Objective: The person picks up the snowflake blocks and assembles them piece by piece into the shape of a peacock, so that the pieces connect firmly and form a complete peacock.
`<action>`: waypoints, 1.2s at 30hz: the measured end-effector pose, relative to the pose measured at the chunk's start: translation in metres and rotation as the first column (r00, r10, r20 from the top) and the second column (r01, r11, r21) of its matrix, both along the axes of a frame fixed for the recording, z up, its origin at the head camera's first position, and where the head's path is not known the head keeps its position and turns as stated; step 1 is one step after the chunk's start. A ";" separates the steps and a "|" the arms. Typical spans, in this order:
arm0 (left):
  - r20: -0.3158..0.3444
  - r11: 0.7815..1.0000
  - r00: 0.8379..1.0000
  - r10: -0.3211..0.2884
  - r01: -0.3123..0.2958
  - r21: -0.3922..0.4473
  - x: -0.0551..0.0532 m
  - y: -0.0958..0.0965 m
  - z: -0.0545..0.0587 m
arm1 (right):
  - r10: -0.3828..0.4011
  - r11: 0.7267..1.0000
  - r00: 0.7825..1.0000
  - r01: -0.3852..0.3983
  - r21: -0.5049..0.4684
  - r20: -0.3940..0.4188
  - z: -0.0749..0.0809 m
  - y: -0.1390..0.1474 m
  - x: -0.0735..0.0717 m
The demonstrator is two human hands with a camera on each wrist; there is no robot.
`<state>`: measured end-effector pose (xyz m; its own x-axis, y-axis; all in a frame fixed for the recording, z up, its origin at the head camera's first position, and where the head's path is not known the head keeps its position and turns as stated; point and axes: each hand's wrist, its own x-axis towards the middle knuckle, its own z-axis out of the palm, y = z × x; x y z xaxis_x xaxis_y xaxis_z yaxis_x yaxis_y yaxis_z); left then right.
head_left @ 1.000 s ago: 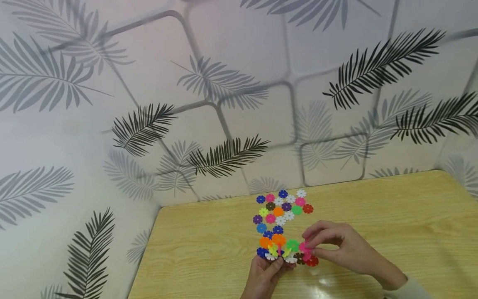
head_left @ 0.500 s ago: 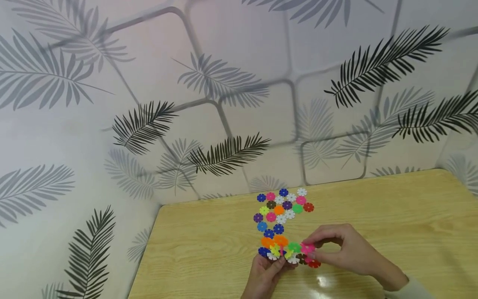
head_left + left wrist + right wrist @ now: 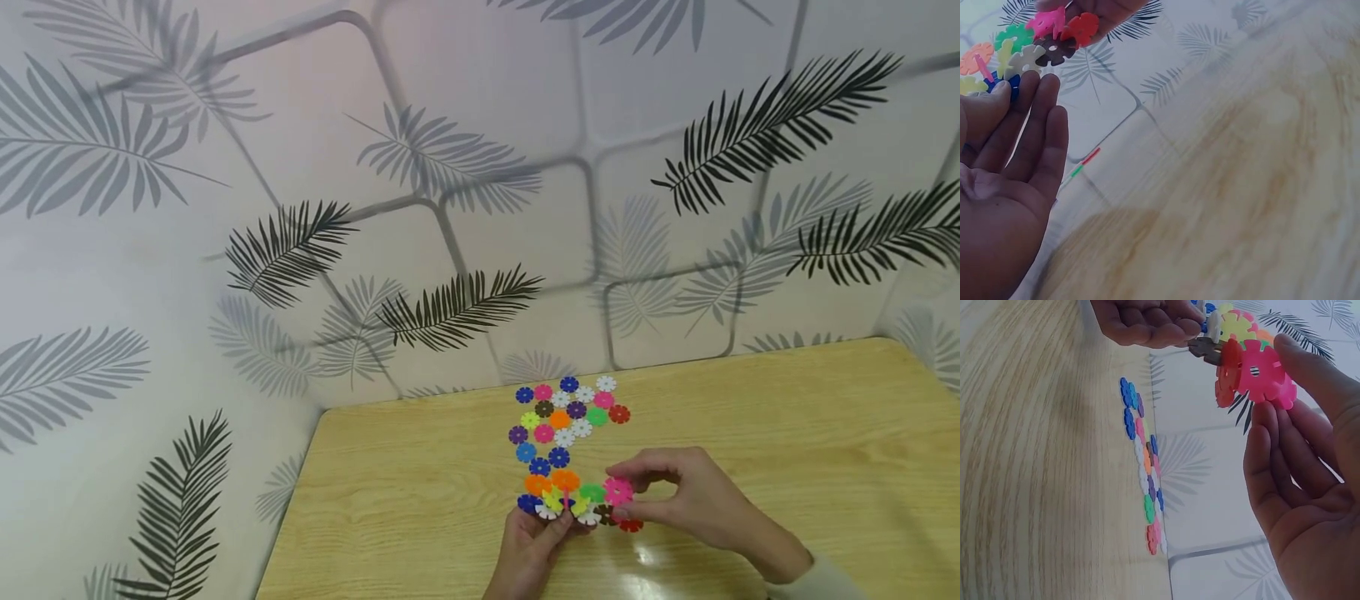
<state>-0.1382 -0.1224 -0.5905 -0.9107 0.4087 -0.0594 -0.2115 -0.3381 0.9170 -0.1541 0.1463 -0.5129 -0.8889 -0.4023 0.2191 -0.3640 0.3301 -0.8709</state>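
In the head view my left hand point(image 3: 527, 550) pinches a cluster of joined notched plastic discs between thumb and fingers. Orange discs point(image 3: 566, 481) top it, yellow ones stand inside, and white discs point(image 3: 588, 518) run along the near side. My right hand point(image 3: 693, 504) pinches a pink disc point(image 3: 618, 490) at the right end, thumb below and fingers above. The right wrist view shows this pink disc point(image 3: 1260, 375) against a red disc point(image 3: 1230, 362), with a brown disc point(image 3: 1205, 350) beside it. The left wrist view has a green disc point(image 3: 1014, 37) next to the pink.
Beyond the cluster, several loose discs lie flat on the wooden table point(image 3: 420, 467), among them a purple disc point(image 3: 518, 435), a red disc point(image 3: 619, 414) and a blue disc point(image 3: 558, 457). A leaf-patterned wall point(image 3: 480, 208) rises behind the table's far edge.
My right hand has closed in slightly on the cluster's right end, and the pink disc has turned to face the head camera. The left hand keeps its hold. The loose discs stay put.
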 end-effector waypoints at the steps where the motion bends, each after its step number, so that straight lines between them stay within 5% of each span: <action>1: -0.010 1.000 1.000 0.001 -0.001 -0.015 0.000 0.000 0.000 | 0.001 1.000 1.000 -0.001 0.003 0.008 0.000 0.000 0.000; 10: -0.078 0.971 0.995 0.060 -0.077 -0.226 -0.003 -0.002 -0.003 | 0.036 0.999 0.999 -0.036 -0.004 0.033 0.001 -0.006 -0.002; 16: -0.111 0.956 0.990 0.089 -0.116 -0.269 -0.002 -0.002 -0.004 | 0.027 1.000 0.999 -0.027 0.001 0.018 0.001 -0.010 -0.002; 25: -0.104 0.978 0.993 0.053 -0.073 -0.195 -0.001 -0.002 -0.004 | 0.006 0.999 1.000 -0.005 0.043 -0.020 0.003 -0.011 -0.003; 30: -0.067 0.986 0.995 0.074 -0.083 -0.143 -0.001 0.000 -0.003 | -0.009 0.999 0.994 0.014 0.045 -0.109 -0.001 -0.009 -0.003; 36: -0.048 0.989 0.995 0.092 -0.097 -0.113 -0.001 0.001 -0.002 | -0.049 0.999 0.994 0.050 0.007 -0.101 -0.004 -0.005 -0.002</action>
<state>-0.1388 -0.1218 -0.5925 -0.9476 0.3136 -0.0613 -0.1437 -0.2468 0.9584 -0.1560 0.1409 -0.5173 -0.8814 -0.3610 0.3047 -0.4326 0.3576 -0.8276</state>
